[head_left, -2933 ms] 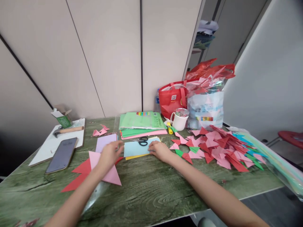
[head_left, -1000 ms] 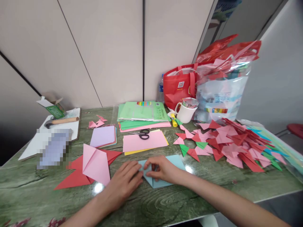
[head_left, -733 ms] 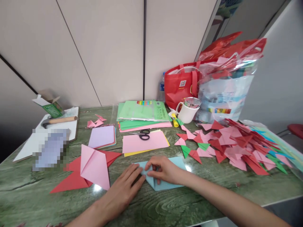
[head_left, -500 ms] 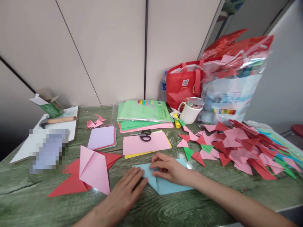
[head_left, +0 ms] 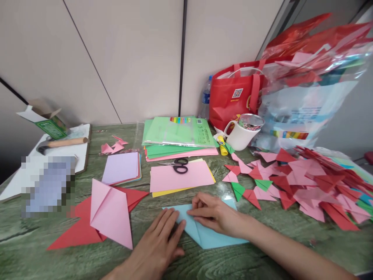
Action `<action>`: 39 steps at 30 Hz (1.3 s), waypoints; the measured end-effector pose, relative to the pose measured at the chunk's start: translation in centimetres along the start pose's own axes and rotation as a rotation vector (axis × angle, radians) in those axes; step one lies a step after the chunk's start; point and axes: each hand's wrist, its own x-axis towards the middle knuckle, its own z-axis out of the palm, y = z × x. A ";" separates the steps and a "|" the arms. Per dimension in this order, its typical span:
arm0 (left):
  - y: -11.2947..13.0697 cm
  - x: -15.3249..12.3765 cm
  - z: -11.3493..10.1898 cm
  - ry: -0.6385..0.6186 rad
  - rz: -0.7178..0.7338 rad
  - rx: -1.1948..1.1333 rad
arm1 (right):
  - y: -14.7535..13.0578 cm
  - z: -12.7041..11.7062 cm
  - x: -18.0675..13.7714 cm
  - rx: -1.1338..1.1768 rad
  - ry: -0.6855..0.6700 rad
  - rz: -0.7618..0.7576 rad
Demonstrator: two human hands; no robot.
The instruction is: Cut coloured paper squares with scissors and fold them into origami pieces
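A light blue sheet of paper (head_left: pixel 206 235), partly folded, lies on the green table (head_left: pixel 58 260) in front of me. My left hand (head_left: pixel 159 245) lies flat on its left corner, fingers stretched out and together. My right hand (head_left: pixel 215 214) rests on the sheet's top, its fingertips pressing down a fold near the left hand's fingertips. Just behind the sheet lies a pink sheet (head_left: pixel 180 179) on a yellow one, with black scissors (head_left: pixel 177 165) at its far edge. A folded pink piece (head_left: pixel 109 214) sits on red paper (head_left: pixel 72 233) to the left.
A stack of green and pink paper (head_left: pixel 177 138) lies at the back, a lilac stack (head_left: pixel 121 167) left of it. A white mug (head_left: pixel 243 134), a glue stick (head_left: pixel 223 147), a red bag (head_left: pixel 233 97) and a clear plastic bag (head_left: pixel 303 101) stand at right. Several folded triangles (head_left: pixel 297 175) cover the right side. A hammer (head_left: pixel 61 143) lies far left.
Both hands took the blue sheet from the pile and drew it toward me, then began folding it. In the last second the hands barely shifted while the view moved closer.
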 end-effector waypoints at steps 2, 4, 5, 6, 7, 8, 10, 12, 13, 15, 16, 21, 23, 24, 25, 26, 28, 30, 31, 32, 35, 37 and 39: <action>-0.1 -0.1 -0.1 0.006 -0.006 -0.026 | 0.1 0.2 -0.1 -0.004 0.020 -0.017; -0.2 -0.2 -0.3 0.018 0.005 -0.043 | 0.1 0.3 -0.1 -0.007 0.030 -0.022; -0.3 -0.2 -0.4 0.024 0.012 -0.046 | 0.2 0.3 -0.1 -0.009 0.031 -0.019; -0.4 -0.3 -0.5 0.027 0.019 -0.048 | 0.2 0.3 -0.1 -0.012 0.032 -0.015; -0.4 -0.3 -0.6 0.024 0.025 -0.048 | 0.2 0.3 -0.1 -0.014 0.032 -0.012; -0.5 -0.3 -0.7 0.016 0.032 -0.050 | 0.2 0.3 -0.1 -0.014 0.036 -0.011; -0.5 -0.2 -0.8 -0.004 0.043 -0.052 | 0.2 0.3 -0.1 -0.014 0.044 -0.012; -0.5 -0.1 -0.9 -0.028 0.048 -0.048 | 0.1 0.2 -0.1 -0.028 0.044 -0.021; -0.5 0.0 -0.9 -0.037 0.050 -0.042 | 0.0 0.2 -0.1 -0.052 0.039 -0.025; -0.4 0.0 -0.8 -0.048 0.055 -0.029 | -0.1 0.2 -0.2 -0.149 0.016 -0.030; -0.4 0.0 -0.8 -0.049 0.054 -0.025 | -0.2 0.2 -0.2 -0.210 0.006 -0.032; -0.3 -0.2 -0.6 -0.052 0.022 -0.081 | 0.0 0.1 -0.4 -0.312 0.004 -0.036; -0.2 -0.2 -0.6 -0.052 -0.002 -0.088 | 0.1 0.1 -0.5 -0.275 0.007 -0.039; -0.2 -0.2 -0.6 -0.049 -0.012 -0.081 | 0.2 0.1 -0.5 -0.258 0.009 -0.039; -0.2 -0.1 -0.7 -0.047 -0.014 -0.072 | 0.2 0.1 -0.5 -0.245 0.010 -0.039; -0.2 -0.1 -0.8 -0.046 -0.010 -0.062 | 0.3 0.1 -0.5 -0.234 0.010 -0.038; -0.3 0.1 -1.0 -0.042 0.012 -0.048 | 0.3 0.1 -0.5 -0.220 0.007 -0.033; -0.4 0.2 -1.2 -0.027 0.033 -0.038 | 0.3 0.2 -0.5 -0.213 0.016 -0.032; -0.4 0.3 -1.4 -0.022 0.039 -0.031 | 0.4 0.2 -0.5 -0.210 0.023 -0.033; -0.4 0.3 -1.4 -0.020 0.042 -0.022 | 0.4 0.3 -0.6 -0.205 0.030 -0.034; -0.3 0.5 -1.6 -0.020 0.045 0.005 | 0.5 0.4 -0.6 -0.194 0.038 -0.030; -0.3 0.6 -1.7 -0.026 0.052 0.018 | 0.5 0.4 -0.7 -0.189 0.039 -0.025; -0.2 0.8 -1.8 -0.040 0.062 0.025 | 0.5 0.4 -0.6 -0.183 0.044 -0.027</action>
